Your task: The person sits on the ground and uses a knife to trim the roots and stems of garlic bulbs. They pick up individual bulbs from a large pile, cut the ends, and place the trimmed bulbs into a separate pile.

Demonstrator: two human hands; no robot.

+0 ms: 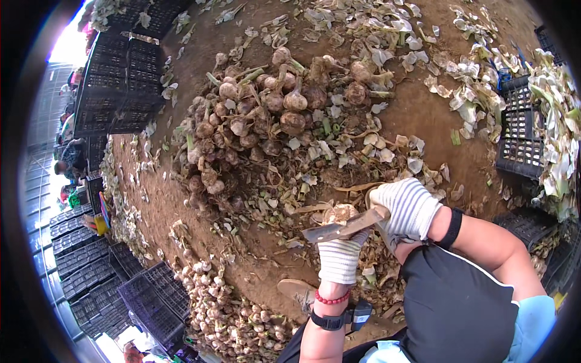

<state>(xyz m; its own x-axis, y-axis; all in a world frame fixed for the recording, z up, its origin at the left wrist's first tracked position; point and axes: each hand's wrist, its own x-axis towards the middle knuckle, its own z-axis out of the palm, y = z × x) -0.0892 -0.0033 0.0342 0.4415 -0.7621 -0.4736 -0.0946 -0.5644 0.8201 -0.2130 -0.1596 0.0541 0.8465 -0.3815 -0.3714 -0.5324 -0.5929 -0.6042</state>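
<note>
My left hand point(342, 258), in a striped knit glove, grips a garlic bulb point(339, 213) whose roots and cut side face up. My right hand point(404, 206), gloved alike, is closed round the handle of a knife point(338, 231). The broad, dirt-stained blade lies across the near side of the bulb, over my left fingers, which it partly hides. Beyond both hands, a heap of untrimmed garlic bulbs point(292, 122) rests on the dirt floor, some with stem stubs. Cut stems and peeled skins point(327, 159) lie scattered between the heap and my hands.
At lower left is a pile of trimmed garlic bulbs point(236, 317). Black plastic crates point(120, 84) stand at upper left, with stacked crates point(86, 263) along the left. Another crate point(521, 127) at right is surrounded by dry skins. My shoe point(297, 290) is near my left wrist. People work far left.
</note>
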